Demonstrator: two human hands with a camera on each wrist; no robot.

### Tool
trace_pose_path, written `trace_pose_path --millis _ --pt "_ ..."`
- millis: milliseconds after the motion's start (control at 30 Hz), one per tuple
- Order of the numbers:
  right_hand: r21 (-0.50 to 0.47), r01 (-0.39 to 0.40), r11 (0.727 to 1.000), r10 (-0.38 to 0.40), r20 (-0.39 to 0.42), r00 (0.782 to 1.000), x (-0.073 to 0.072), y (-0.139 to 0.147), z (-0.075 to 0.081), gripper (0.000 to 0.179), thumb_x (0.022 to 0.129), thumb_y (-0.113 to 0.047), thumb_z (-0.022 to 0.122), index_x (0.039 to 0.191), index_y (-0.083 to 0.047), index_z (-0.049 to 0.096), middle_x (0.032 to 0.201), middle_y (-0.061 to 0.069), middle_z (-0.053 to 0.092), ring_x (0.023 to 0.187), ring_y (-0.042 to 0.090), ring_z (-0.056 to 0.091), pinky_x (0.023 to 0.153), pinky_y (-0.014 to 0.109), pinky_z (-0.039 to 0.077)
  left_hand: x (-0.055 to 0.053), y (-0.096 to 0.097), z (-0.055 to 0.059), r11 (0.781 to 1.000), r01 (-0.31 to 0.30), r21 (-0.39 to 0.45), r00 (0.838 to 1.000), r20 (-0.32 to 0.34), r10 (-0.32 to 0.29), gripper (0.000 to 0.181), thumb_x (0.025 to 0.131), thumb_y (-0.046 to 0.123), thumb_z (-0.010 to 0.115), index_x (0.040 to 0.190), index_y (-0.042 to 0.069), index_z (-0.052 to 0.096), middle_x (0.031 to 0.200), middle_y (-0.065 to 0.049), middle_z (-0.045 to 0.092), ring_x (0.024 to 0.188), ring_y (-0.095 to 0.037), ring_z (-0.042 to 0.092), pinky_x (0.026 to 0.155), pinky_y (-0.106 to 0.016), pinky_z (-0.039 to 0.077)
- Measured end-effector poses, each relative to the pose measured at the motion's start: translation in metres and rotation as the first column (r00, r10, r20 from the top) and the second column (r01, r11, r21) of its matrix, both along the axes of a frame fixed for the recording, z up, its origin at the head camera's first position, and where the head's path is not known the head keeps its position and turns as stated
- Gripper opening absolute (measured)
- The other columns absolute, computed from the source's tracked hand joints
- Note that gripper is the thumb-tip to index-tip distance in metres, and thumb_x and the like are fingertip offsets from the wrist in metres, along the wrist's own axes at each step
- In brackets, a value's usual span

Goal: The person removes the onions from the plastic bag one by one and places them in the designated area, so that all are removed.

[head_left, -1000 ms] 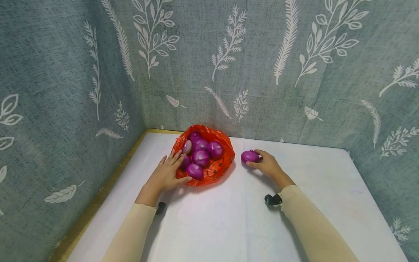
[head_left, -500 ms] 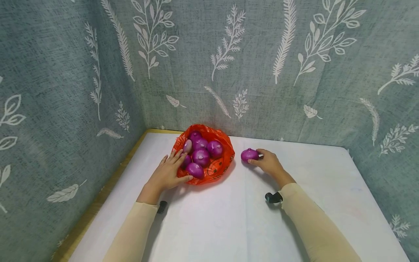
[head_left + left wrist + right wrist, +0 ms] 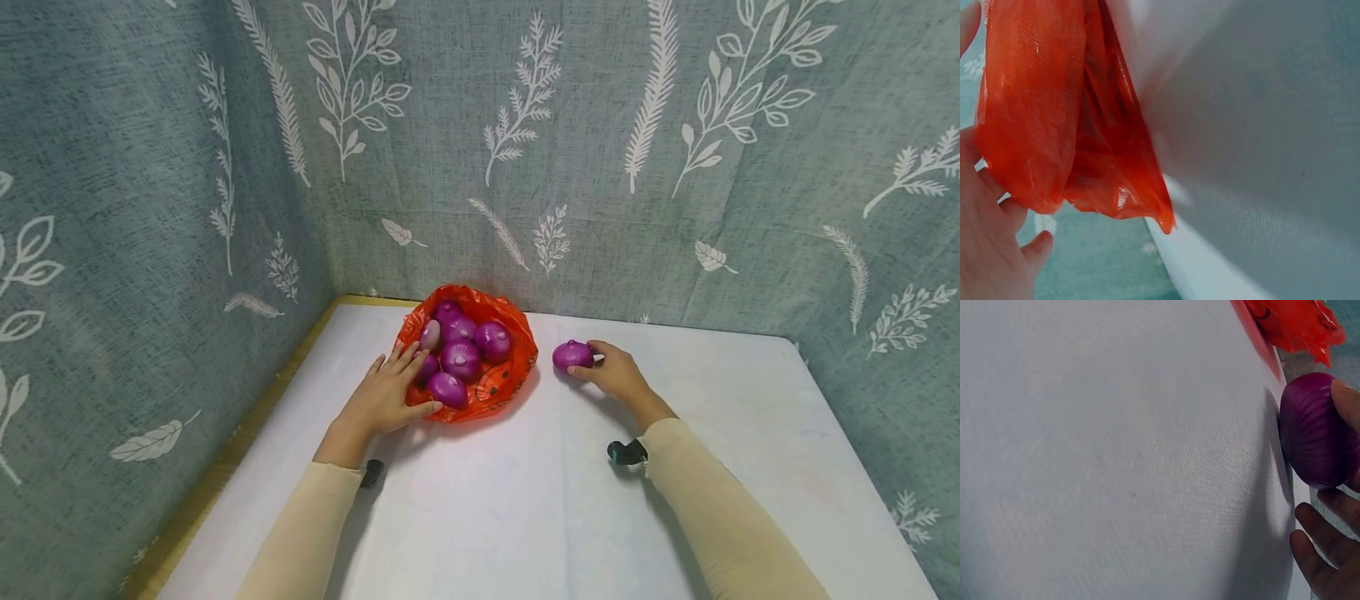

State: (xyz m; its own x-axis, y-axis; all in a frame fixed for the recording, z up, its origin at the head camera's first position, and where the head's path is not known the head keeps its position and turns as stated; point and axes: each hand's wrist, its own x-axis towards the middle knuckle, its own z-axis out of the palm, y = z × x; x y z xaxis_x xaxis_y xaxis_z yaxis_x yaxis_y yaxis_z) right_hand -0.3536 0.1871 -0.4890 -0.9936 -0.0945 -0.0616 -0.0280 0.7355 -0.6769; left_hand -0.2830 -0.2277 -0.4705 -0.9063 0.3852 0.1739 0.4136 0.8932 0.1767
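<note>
Right hand [image 3: 618, 375] pinching onion [image 3: 572, 356], white tabletop [image 3: 480, 517], leaf-print fabric walls [image 3: 600, 242]

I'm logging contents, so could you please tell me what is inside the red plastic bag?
In the red plastic bag, six round purple onions and one paler oval item show. The left hand partly covers the leftmost onion; whatever lies underneath is hidden.

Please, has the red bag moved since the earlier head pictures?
No, not visibly: in the head view, the red bag keeps its place against the back edge of the white tabletop.
</note>
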Motion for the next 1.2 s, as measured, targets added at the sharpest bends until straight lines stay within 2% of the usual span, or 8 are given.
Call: trace_pose_path --millis 333,600,933,1200 --pt "-0.016 -0.007 1.000 0.006 -0.009 1.000 0.007 0.003 0.009 0.087 0.081 -0.051 0.074 0.147 -0.005 0.040 0.144 0.017 0.046 0.123 0.036 0.049 0.099 0.055 0.041 0.004 0.000 0.000 1.000 0.004 0.005 1.000 -0.009 -0.004 0.100 0.082 0.080 0.045 0.154 0.013 0.029 0.160 -0.008 0.020 0.146 -0.034 0.012 0.114 -0.057 0.011" --pt "-0.025 -0.040 0.999 0.037 -0.099 0.994 0.012 0.002 0.020 0.077 0.084 -0.040 0.075 0.145 -0.004 0.043 0.142 0.018 0.049 0.121 0.036 0.052 0.098 0.053 0.043 0.003 0.001 0.002 1.000 -0.001 0.015 1.000 -0.006 0.001 0.100 0.082 0.078 0.048 0.154 0.013 0.029 0.160 -0.009 0.020 0.146 -0.035 0.011 0.114 -0.058 0.010" --pt "-0.014 -0.019 1.000 0.017 -0.121 0.993 0.020 -0.007 0.033 0.073 0.086 -0.039 0.074 0.145 -0.007 0.044 0.142 0.015 0.049 0.123 0.035 0.050 0.099 0.054 0.042 0.003 0.002 -0.001 1.000 -0.020 0.019 1.000 0.020 0.019 0.101 0.080 0.080 0.048 0.155 0.014 0.028 0.160 -0.009 0.020 0.146 -0.033 0.012 0.114 -0.057 0.012" --pt "-0.073 -0.050 0.996 0.034 -0.202 0.979 0.026 -0.023 0.043 0.064 0.086 -0.033 0.075 0.139 -0.007 0.052 0.136 0.014 0.054 0.118 0.034 0.055 0.099 0.050 0.044 0.003 0.002 -0.001 1.000 -0.020 -0.003 0.999 0.029 0.020 0.104 0.079 0.080 0.050 0.155 0.014 0.026 0.160 -0.010 0.018 0.146 -0.035 0.011 0.115 -0.057 0.011"
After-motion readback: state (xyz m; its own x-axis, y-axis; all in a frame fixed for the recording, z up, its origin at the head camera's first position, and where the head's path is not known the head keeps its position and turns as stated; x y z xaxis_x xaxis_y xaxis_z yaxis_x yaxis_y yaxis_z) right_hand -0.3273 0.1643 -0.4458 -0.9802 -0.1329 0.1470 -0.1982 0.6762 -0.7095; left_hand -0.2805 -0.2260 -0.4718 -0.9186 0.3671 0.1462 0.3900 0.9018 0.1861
